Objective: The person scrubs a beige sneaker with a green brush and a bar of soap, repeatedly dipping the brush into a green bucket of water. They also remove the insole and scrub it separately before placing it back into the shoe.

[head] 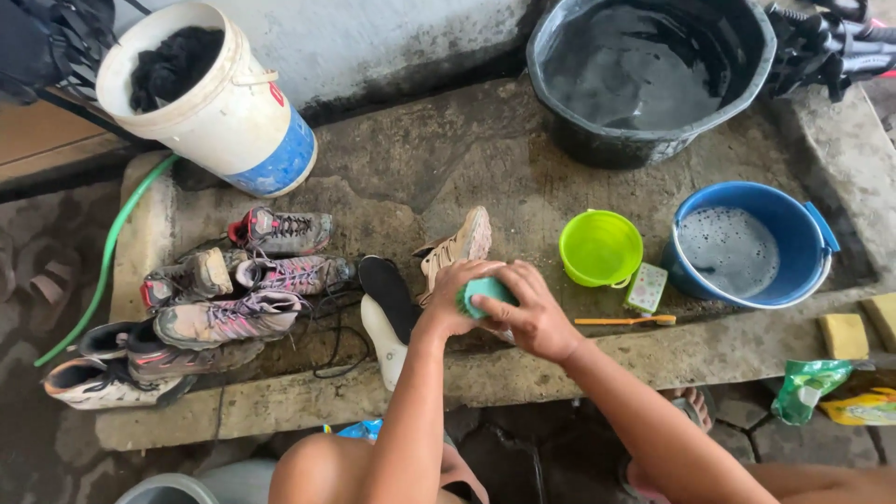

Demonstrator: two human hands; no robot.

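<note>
Both hands meet at the centre of the wet concrete slab [523, 187]. The right hand [534, 313] is closed in a firm grip around a teal scrubbing brush [481, 294], which sits pressed between the two hands. The left hand [451, 301] is closed in a grip on the heel end of a beige shoe [455, 247]; the shoe lies on the slab with its toe pointing away from the person, its sole turned to the right.

Just left of the beige shoe lie two loose insoles, one black [388, 294] and one white [383, 341], overlapping. Further left, a pile of muddy sports shoes [238, 299] rests on the slab edge with laces trailing.

Right of the hands stand a small lime-green tub [600, 247] and a blue basin [747, 245] holding soapy water. A green-and-white soap packet [646, 287] and an orange toothbrush [625, 320] lie between them and the slab edge. A large dark basin [651, 75] with water stands at the far side. A white bucket [210, 103] holding dark cloth leans at the far left, beside a green hose [107, 252].
</note>
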